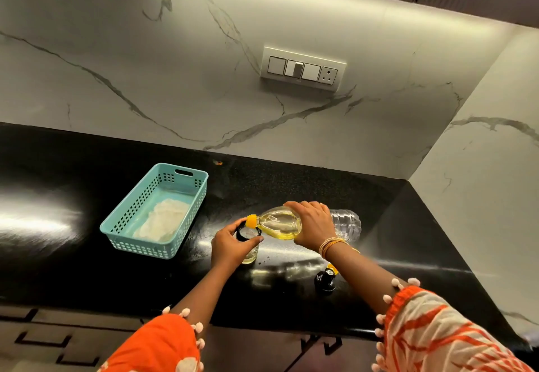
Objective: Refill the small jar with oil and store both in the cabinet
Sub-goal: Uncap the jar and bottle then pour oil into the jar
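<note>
The jar [250, 244] stands upright on the counter [291, 190], its black-rimmed mouth open. A shallow layer of oil shows at its base. The left hand [230, 244] steadies it, fingers [233, 225] wrapped around the upper wall and rim.

The bottle [291, 222] lies nearly horizontal just right of those fingers, its orange neck [251, 221] directly over the jar mouth. The right hand [313, 225] is closed over the bottle's middle. Oil fills the neck end; the base end, beyond the right hand, is empty and clear.

Step in hand: pouring. Judged by the low oil level, the refill is at an early stage. No stream can be made out at the neck.

Next move calls for a steady tilt with the neck kept centred over the mouth, then righting the bottle before the jar brims.

A black stopper [324, 279] and an orange cap [332, 269] rest on the counter near the right wrist, ready for closing. Well left of the left hand sits a teal basket [116, 222] holding a white cloth [160, 220]. No cabinet can be identified for certain.
</note>
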{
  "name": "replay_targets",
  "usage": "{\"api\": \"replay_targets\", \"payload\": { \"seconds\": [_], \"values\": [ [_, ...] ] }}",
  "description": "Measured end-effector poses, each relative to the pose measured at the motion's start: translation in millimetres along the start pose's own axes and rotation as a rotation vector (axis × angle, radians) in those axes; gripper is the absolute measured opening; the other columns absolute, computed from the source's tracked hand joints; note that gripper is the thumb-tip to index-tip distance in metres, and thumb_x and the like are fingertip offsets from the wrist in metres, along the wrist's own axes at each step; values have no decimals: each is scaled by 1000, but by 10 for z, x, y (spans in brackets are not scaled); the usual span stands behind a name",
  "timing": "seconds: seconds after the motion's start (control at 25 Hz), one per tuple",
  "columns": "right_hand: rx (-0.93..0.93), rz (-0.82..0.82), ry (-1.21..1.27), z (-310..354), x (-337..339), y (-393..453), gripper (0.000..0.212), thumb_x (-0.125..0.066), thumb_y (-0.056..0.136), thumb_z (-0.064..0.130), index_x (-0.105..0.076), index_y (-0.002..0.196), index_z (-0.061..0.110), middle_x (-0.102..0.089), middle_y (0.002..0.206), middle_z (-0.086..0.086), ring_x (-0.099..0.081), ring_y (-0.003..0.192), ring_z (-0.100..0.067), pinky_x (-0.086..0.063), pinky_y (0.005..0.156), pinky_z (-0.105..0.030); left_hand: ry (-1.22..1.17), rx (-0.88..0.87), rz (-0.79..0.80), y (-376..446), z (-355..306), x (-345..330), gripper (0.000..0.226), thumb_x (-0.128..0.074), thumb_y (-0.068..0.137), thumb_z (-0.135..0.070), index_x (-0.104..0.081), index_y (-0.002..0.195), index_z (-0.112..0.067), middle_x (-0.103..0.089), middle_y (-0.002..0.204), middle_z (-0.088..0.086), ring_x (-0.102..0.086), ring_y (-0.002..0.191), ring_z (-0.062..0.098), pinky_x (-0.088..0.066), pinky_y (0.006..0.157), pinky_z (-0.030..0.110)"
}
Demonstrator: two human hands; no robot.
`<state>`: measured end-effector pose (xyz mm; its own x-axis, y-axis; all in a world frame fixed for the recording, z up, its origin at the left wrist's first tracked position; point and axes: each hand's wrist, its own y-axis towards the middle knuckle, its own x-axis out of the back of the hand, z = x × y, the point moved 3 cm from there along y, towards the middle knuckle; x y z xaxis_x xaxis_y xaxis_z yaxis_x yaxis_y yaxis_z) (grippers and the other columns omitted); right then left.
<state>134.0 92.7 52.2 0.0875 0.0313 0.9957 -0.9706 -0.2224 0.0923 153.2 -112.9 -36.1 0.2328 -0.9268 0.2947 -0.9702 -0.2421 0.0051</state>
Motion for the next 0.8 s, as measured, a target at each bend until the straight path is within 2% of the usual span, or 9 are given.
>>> {"api": "replay_targets", "payload": {
  "seconds": [0.16,0.36,0.44,0.52,0.64,0.72,0.8],
  "values": [
    [-22,-10,165,2,-95,-26,79,-76,62,26,-43,133,38,-60,107,8,-53,104,-18,-41,91,-32,-15,4,-14,8,41,-7,64,-93,50,-35,-72,110,-27,-58,75,-37,-53,75,-26,-38,62,-3],
    [-53,-34,382,-38,-161,-94,82,-80,59,27,-45,133,37,-60,112,4,-52,108,-20,-42,94,-34,15,1,-11,26,46,-3,64,-92,50,-38,-71,110,-29,-65,93,-22,-56,82,-16,-38,66,-4],
    [-91,-69,508,-69,-125,-105,84,-83,58,26,-46,133,35,-59,117,0,-52,110,-22,-46,96,-39,10,10,-4,31,52,-7,65,-92,51,-37,-71,112,-27,-69,101,-14,-61,92,-4,-40,74,2],
    [-114,-125,637,-86,-60,-95,83,-85,56,24,-48,131,32,-62,111,0,-57,105,-21,-50,93,-40,-5,14,-9,29,55,-13,65,-93,53,-34,-71,113,-25,-71,106,-6,-63,98,4,-45,81,12],
    [-140,-209,809,-79,35,-72,81,-87,54,24,-51,127,31,-63,99,13,-62,96,-14,-53,84,-27,1,-1,-14,11,41,-10,65,-93,54,-33,-70,114,-23,-72,110,-1,-64,101,7,-47,85,19],
    [-174,-250,918,-73,72,-71,79,-88,54,25,-53,125,31,-63,100,16,-63,97,-10,-51,83,-21,4,-1,-15,3,27,-3,66,-92,54,-35,-70,115,-23,-72,112,-1,-64,103,9,-48,86,21],
    [-228,-271,1059,-86,53,-70,77,-89,55,22,-53,123,31,-66,106,8,-64,102,-12,-54,88,-30,9,2,-17,-5,17,1,66,-92,54,-35,-70,115,-23,-72,112,-1,-64,103,10,-49,85,21]
  ]
}}
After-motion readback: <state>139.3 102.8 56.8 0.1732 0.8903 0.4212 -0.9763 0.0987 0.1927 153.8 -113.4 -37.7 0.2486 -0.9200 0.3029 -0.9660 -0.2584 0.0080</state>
